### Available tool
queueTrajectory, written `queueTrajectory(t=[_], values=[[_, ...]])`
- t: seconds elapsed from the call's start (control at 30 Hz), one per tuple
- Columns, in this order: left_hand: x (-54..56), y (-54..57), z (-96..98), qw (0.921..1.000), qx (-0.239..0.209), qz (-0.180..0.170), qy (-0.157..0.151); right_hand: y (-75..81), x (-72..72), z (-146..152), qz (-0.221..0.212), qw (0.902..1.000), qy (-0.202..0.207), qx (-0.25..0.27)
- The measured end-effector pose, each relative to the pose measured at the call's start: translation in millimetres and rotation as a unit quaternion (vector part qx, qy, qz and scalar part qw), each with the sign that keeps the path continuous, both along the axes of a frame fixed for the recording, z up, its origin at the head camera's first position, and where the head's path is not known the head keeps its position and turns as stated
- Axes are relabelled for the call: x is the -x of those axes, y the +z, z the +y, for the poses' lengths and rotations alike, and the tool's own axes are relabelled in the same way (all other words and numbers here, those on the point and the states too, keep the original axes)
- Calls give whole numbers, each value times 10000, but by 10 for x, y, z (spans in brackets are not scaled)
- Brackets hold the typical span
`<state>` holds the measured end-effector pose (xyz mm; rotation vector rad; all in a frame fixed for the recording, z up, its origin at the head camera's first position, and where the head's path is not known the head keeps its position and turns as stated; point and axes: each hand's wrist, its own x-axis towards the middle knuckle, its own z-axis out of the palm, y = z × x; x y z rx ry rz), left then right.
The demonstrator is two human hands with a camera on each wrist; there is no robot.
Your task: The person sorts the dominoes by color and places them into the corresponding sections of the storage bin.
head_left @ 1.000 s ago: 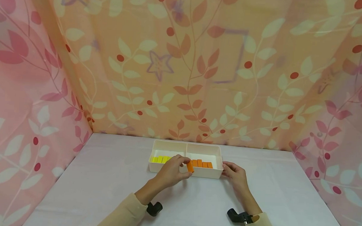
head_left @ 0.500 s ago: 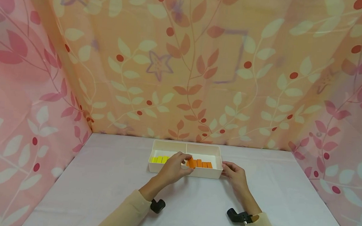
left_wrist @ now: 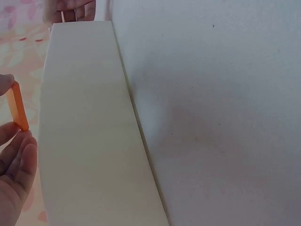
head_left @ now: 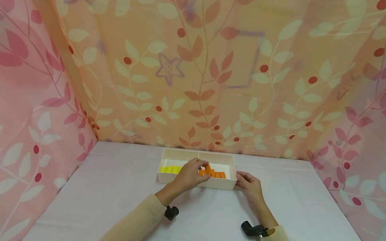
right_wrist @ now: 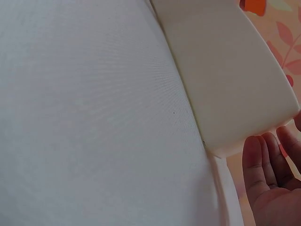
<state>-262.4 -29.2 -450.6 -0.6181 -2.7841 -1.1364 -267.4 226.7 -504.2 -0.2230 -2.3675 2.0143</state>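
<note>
My left hand [head_left: 190, 175] pinches a thin orange block [head_left: 207, 169] between thumb and fingertips, over the front part of a two-part cream box [head_left: 180, 179]. In the left wrist view the block [left_wrist: 18, 107] stands tilted between the fingertips, outside the fingers' palm side. Several orange blocks [head_left: 217, 175] stand in a row in the right compartment. Yellow blocks [head_left: 170, 169] line the left compartment, partly hidden by my left hand. My right hand [head_left: 251, 185] rests its fingertips against the box's right end; in the right wrist view its fingers [right_wrist: 256, 162] reach up to that end wall.
The box stands on a white-covered table [head_left: 213, 223], near its back edge. A flowered orange curtain [head_left: 194, 98] rises behind, with pink flowered cloth [head_left: 16, 125] at both sides. Black cameras [head_left: 171, 212] are strapped on both wrists.
My left hand has moved slightly right with the orange block, along the orange row. My right hand stays at the box's right end.
</note>
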Motion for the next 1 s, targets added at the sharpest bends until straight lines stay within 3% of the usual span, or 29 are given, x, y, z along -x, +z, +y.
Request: queueTrajectory(t=[0.5, 1.0], values=[[120, 19, 180, 9993, 109, -213, -283, -8, -11, -1, -87, 9999, 50, 73], [243, -24, 365, 9982, 349, -477, -99, -14, -8, -1, -43, 9998, 36, 172]])
